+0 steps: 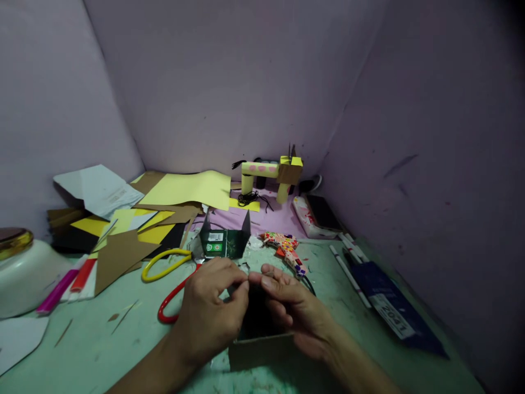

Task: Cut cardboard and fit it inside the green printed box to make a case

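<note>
My left hand (209,309) and my right hand (293,306) meet low in the middle of the view, fingertips pinched together over a small piece of brown cardboard with a black face (262,342). Both hands are closed in a pinch; what sits between the fingertips is too small to make out. Just behind the hands lie scissors with one yellow and one red handle (166,271), an opened green carton (223,241) and a patterned glue gun (287,249).
Sheets of yellow, brown and black paper (135,224) pile up at the left. A cardboard animal figure (273,175) stands at the back. A white bowl (24,273), pink and red markers (65,284), white glue sticks (348,262) and a dark blue booklet (394,306) lie around.
</note>
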The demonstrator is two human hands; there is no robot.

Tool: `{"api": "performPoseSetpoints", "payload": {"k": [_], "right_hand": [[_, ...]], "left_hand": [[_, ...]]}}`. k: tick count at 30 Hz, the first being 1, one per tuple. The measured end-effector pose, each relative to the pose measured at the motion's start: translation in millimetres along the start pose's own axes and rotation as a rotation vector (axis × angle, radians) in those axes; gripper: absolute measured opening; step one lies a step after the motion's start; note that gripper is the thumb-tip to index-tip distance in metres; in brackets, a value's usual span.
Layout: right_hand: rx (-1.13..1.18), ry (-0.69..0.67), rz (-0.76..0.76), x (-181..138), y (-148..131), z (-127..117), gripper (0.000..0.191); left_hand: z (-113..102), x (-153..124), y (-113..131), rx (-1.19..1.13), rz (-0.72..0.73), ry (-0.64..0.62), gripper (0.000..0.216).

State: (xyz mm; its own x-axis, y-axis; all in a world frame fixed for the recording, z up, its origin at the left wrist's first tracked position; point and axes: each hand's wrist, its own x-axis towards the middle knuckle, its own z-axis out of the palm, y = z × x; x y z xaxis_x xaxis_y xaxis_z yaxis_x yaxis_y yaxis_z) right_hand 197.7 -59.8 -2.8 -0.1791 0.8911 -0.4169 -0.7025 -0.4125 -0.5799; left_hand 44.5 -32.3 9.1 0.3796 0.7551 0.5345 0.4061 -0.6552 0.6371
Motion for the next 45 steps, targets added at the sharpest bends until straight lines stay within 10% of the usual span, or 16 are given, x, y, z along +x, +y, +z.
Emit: {"api": "performPoseSetpoints", "payload": {"k": [28, 33, 39, 45], "right_hand": [[0.033, -0.034, 0.011, 2.7, 3.9, -7.4, 0.040], [-0.055, 0.057, -0.081, 6.1, 4.7, -12.2, 0.046], [-0.128, 0.134, -0.330, 3.6, 2.7, -14.4, 0.058], [-0.200, 0.108, -0.361, 1.1, -14.9, -20.1, 0.046]], "left_hand": [[-7.4, 4.5, -8.1, 0.136, 0.030, 0.069, 0.017], [-47.1, 23.4, -29.1, 0.362, -0.296, 0.286, 0.016], [-54.8, 53.7, -51.9, 0.810, -0.566, -0.136, 0.052], [-42.4, 59.6, -60.7, 0.812, -0.455, -0.122, 0.025]]}}
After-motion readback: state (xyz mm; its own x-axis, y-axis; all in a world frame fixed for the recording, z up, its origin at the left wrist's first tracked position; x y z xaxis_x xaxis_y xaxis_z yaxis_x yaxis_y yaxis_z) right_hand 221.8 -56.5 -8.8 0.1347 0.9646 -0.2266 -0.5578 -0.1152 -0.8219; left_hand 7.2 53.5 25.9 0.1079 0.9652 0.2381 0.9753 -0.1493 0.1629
